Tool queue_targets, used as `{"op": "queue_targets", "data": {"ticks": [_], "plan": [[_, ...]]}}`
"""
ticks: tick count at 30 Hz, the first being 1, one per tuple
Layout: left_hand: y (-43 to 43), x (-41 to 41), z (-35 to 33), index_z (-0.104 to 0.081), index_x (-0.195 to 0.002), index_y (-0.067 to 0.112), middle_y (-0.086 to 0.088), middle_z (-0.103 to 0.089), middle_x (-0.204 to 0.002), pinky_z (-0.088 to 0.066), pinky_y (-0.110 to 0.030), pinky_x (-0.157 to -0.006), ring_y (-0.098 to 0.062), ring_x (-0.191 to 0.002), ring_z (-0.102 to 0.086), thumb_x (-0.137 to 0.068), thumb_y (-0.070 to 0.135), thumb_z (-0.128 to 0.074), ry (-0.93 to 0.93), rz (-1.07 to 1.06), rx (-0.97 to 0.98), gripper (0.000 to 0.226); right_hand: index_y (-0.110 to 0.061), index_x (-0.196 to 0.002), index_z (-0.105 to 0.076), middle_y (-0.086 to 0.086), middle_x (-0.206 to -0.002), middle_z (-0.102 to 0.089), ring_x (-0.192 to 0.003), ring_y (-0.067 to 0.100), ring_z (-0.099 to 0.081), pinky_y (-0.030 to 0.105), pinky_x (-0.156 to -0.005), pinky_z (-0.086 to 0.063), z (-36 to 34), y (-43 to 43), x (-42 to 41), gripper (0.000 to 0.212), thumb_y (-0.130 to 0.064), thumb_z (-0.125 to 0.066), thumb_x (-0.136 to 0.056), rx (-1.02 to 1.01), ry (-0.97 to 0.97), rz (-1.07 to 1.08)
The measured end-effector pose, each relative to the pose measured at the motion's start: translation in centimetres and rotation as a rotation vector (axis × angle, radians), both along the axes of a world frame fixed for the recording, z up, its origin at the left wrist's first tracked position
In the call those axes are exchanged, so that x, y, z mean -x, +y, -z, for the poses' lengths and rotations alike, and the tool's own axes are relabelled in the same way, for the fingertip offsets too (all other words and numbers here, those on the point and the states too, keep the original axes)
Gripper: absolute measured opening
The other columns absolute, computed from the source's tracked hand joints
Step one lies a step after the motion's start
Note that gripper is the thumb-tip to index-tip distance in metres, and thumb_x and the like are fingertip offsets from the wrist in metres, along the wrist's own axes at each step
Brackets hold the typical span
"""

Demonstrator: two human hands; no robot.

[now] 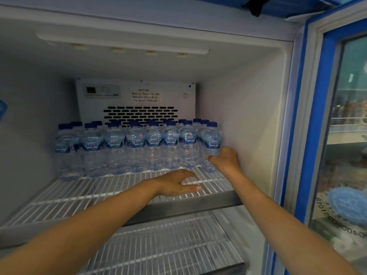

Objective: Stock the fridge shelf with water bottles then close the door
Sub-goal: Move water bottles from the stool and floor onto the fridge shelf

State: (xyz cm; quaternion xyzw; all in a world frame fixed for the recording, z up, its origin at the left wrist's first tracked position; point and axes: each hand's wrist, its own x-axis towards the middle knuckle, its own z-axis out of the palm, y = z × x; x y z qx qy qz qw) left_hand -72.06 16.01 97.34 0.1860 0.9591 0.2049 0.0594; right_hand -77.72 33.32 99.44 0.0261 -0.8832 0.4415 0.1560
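Bottle in hand: the rightmost water bottle stands on the wire shelf at centre right of the frame, just beside the fridge's right inner wall and touching its neighbour in the front row.
Handling: full and clear, it likely has some heft; the thin ribbed plastic would dent under a hard squeeze and may be slick if cold. The waist below the label looks the safest hold.
Right hand: its grip is curled round the bottle's lower body, fingers wrapped behind, forearm reaching in from the lower right.
Left hand: grip open and holding nothing, palm down, flat over the shelf's front centre.
Stock: rows of bottles fill the shelf's back; the front stays bare.
Door: open at the right edge.
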Motion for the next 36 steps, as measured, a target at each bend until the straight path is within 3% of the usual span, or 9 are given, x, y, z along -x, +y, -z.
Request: {"op": "queue_targets", "data": {"ticks": [3,8,10,13,19,23,28,31,36], "plan": [[-0.7,-1.3,-1.0,-0.042,-0.14,0.025,0.001,-0.041,-0.148,-0.036,-0.028,-0.106,-0.017,-0.128,-0.045,-0.089,0.055,-0.051,0.055,-0.029,0.067,0.06,-0.003,-0.1,-0.062,0.009,-0.093,-0.059,-0.092,0.028,-0.063,0.027,-0.066,-0.044,-0.2,0.1,-1.9,0.026,-0.025,-0.068,-0.087,-0.11,-0.106,0.026],[-3.5,-5.6,-2.0,-0.061,-0.121,0.016,-0.006,-0.065,-0.12,-0.049,-0.034,-0.096,-0.018,-0.107,-0.061,-0.09,0.036,-0.061,0.288,-0.117,0.025,0.037,-0.014,-0.073,-0.053,0.006,-0.081,-0.059,-0.073,0.021,-0.058,0.026,-0.059,-0.045,0.2,-1.8,-6.8,0.018,-0.013,-0.059,-0.09,-0.167,-0.021,-0.007],[-5.1,-8.1,-2.0,-0.066,-0.113,0.014,-0.008,-0.07,-0.107,-0.052,-0.032,-0.09,-0.019,-0.097,-0.065,-0.089,0.024,-0.063,0.426,-0.181,-0.045,0.027,-0.006,-0.093,-0.065,0.013,-0.094,-0.066,-0.091,0.029,-0.065,0.034,-0.076,-0.053,0.4,-4.1,-9.2,0.011,-0.015,-0.062,-0.089,-0.2,0.059,-0.053],[-8.3,-13.5,-1.5,-0.068,-0.105,0.008,-0.011,-0.072,-0.095,-0.05,-0.03,-0.082,-0.022,-0.09,-0.067,-0.085,0.014,-0.064,0.617,-0.299,-0.132,0.022,-0.007,-0.127,-0.059,0.016,-0.119,-0.066,-0.111,0.03,-0.062,0.037,-0.094,-0.051,0.8,-8.9,-13.9,0.043,-0.021,-0.066,-0.087,-0.125,0.211,-0.196],[-16.9,-30.4,3.1,-0.066,-0.096,0.005,-0.009,-0.067,-0.087,-0.05,-0.023,-0.07,-0.015,-0.076,-0.062,-0.078,0.014,-0.057,0.877,-0.415,-0.27,0.022,-0.004,-0.1,-0.068,0.013,-0.09,-0.07,-0.074,0.018,-0.063,0.031,-0.075,-0.054,5.6,-20.2,-27.2,0.019,-0.009,-0.067,-0.082,0.146,0.468,-0.483],[-22.4,-42.2,11.0,-0.064,-0.097,0.008,-0.002,-0.062,-0.085,-0.046,-0.018,-0.066,-0.007,-0.073,-0.056,-0.079,0.012,-0.059,0.803,-0.538,-0.164,0.019,-0.008,-0.098,-0.067,0.007,-0.084,-0.067,-0.071,0.019,-0.063,0.031,-0.069,-0.053,14.0,-27.2,-36.6,0.021,-0.018,-0.065,-0.08,0.216,0.356,-0.664],[-27.3,-54.5,24.4,-0.064,-0.097,0.012,0.005,-0.057,-0.083,-0.046,-0.021,-0.066,-0.004,-0.07,-0.051,-0.078,0.006,-0.064,0.501,-0.856,-0.2,0.019,-0.012,-0.104,-0.066,0.004,-0.086,-0.065,-0.067,0.018,-0.062,0.035,-0.071,-0.055,26.0,-32.5,-45.7,0.022,-0.019,-0.068,-0.083,0.161,0.042,-0.787],[-29.1,-60.6,32.1,-0.065,-0.098,0.013,0.001,-0.061,-0.089,-0.043,-0.021,-0.071,-0.015,-0.078,-0.058,-0.081,0.007,-0.065,0.328,-1.105,-0.237,0.018,-0.014,-0.109,-0.064,0.0,-0.091,-0.063,-0.07,0.012,-0.062,0.029,-0.07,-0.053,32.8,-34.4,-49.9,0.025,-0.021,-0.068,-0.086,0.049,-0.118,-0.861],[-29.4,-67.2,43.6,-0.056,-0.112,0.021,0.005,-0.057,-0.105,-0.048,-0.026,-0.081,-0.013,-0.097,-0.057,-0.084,0.009,-0.063,0.177,-1.457,-0.337,0.031,-0.018,-0.121,-0.058,-0.003,-0.106,-0.059,-0.078,0.011,-0.058,0.022,-0.069,-0.046,45.2,-38.3,-55.2,0.039,-0.024,-0.07,-0.084,-0.118,-0.373,-0.988]]}}
